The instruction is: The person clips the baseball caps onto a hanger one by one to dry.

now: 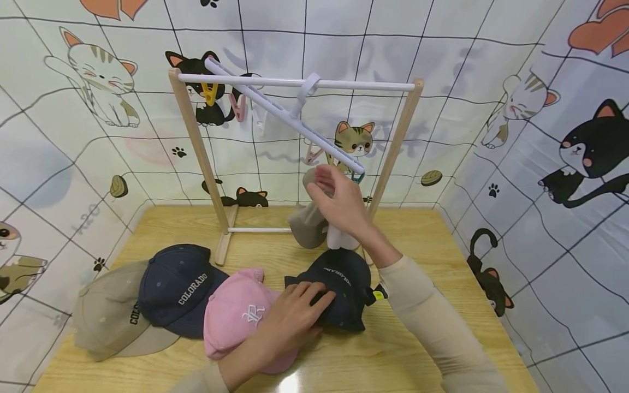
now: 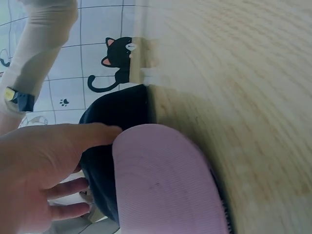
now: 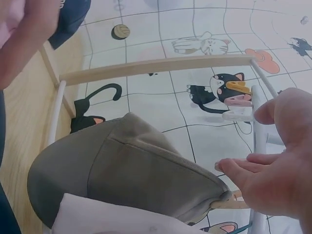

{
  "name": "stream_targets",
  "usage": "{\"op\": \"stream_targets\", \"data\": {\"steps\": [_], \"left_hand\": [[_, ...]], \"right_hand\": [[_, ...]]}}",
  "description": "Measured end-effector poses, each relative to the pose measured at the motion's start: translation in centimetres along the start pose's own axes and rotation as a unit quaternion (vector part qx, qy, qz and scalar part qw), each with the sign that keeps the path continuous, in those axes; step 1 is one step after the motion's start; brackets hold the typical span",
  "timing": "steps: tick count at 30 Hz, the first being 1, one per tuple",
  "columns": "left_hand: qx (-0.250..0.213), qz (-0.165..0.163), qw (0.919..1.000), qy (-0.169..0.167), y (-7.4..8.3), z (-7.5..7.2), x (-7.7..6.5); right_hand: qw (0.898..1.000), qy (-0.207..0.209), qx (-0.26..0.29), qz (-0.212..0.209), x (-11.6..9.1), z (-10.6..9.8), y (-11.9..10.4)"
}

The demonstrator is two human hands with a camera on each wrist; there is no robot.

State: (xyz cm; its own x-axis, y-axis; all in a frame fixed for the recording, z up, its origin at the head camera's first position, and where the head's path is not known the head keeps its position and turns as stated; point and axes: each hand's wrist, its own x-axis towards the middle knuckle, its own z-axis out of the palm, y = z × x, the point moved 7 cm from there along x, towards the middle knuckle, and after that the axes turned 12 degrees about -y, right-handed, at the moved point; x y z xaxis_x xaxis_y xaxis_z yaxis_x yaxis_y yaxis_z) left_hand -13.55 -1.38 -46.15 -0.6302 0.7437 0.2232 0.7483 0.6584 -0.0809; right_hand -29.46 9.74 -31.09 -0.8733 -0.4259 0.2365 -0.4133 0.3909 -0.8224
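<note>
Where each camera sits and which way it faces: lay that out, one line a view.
Head: on the person's head, facing forward and down at the wooden rack and pink cap; left hand, right hand and both forearms show.
Left wrist: on that wrist, looking past the left hand at the pink cap and black cap; the right sleeve shows.
Right wrist: on that wrist, looking past the right hand at the grey-brown hat; the left arm shows.
Shared: head and right wrist both show rack and hat.

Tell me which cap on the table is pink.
The pink cap, between the left dark cap and the right dark cap; the fourth cap is beige.
</note>
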Motion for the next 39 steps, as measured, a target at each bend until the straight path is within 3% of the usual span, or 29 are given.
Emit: {"op": "stream_targets", "data": {"steps": [7, 13, 24, 32, 39], "left_hand": [[0.045, 0.001, 0.9972, 0.060, 0.7, -0.1, 0.2], [0.043, 0.008, 0.9914, 0.124, 0.3, -1.1, 0.1], [0.011, -0.008, 0.9866, 0.163, -2.1, -3.5, -0.1], [-0.022, -0.064, 0.9768, 0.203, -4.5, -4.4, -0.6], [-0.081, -0.119, 0.9707, 0.192, -6.1, -4.5, -0.9]], "right_hand": [[0.999, -0.002, 0.018, 0.037, 0.6, -0.1, 0.4], [0.998, -0.003, 0.021, 0.065, 1.1, -0.1, 0.6], [0.996, 0.003, 0.053, 0.074, 2.4, -0.2, 0.2], [0.994, 0.007, 0.045, 0.100, 3.1, 0.1, 0.3], [0.994, 0.015, 0.031, 0.104, 3.3, -0.1, 0.5]]}}
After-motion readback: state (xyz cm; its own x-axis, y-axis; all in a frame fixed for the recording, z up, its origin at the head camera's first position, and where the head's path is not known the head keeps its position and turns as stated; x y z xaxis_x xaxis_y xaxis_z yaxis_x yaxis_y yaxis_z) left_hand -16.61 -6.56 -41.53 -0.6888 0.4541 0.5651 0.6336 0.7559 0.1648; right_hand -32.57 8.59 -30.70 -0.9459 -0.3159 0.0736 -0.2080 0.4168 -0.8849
